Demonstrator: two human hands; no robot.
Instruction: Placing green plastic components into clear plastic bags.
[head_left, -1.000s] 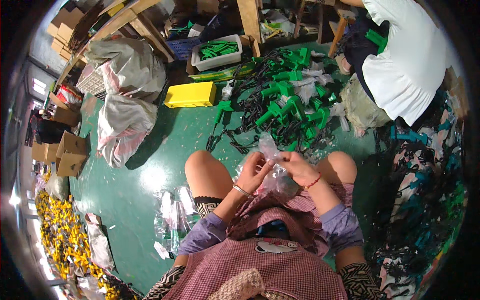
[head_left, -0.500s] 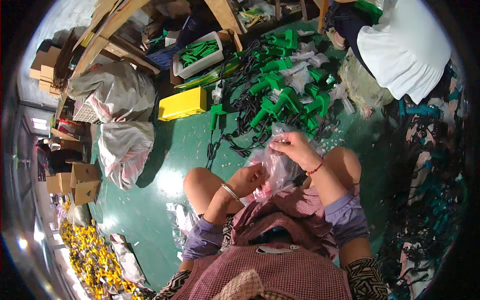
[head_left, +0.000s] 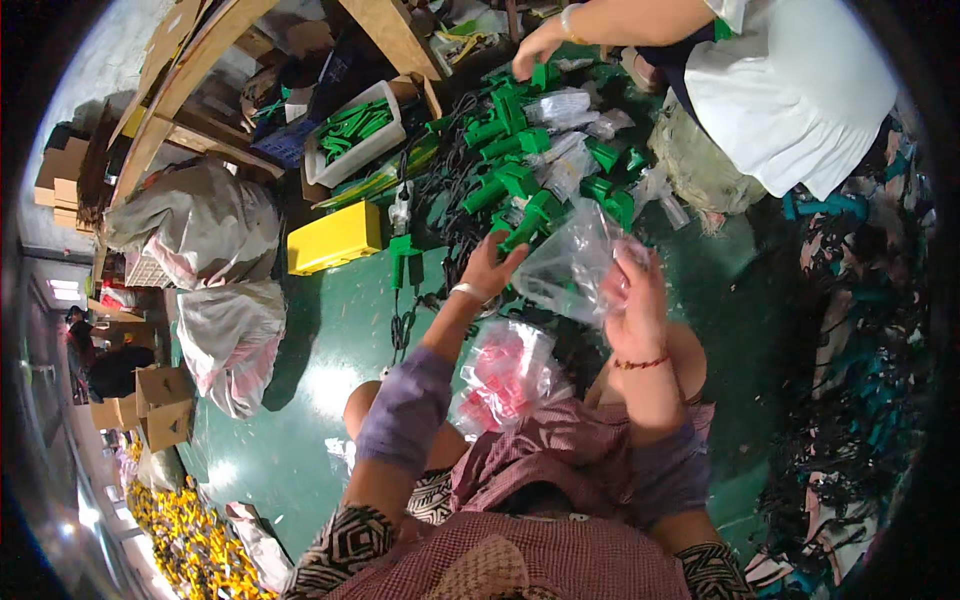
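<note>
My left hand (head_left: 487, 272) reaches forward to the near edge of a heap of green plastic tools (head_left: 515, 180) with black cords. Its thumb and fingers are apart at the handle end of one green tool (head_left: 536, 216); whether they touch it I cannot tell. My right hand (head_left: 637, 298) grips an unfilled clear plastic bag (head_left: 570, 268), whose loose end spreads left toward the tools. On my lap lies a clear bag with pink-red pieces (head_left: 503, 375).
A yellow box (head_left: 335, 238) and a white bin of green parts (head_left: 358, 140) stand front left. White sacks (head_left: 230, 325) lie farther left. A co-worker's hand (head_left: 540, 45) reaches over the heap's far side. Dark scraps (head_left: 850, 400) cover the floor at right.
My left hand has moved from my lap forward to the green tools. My right hand has moved right with a clear bag. The co-worker's arm has come into view over the heap.
</note>
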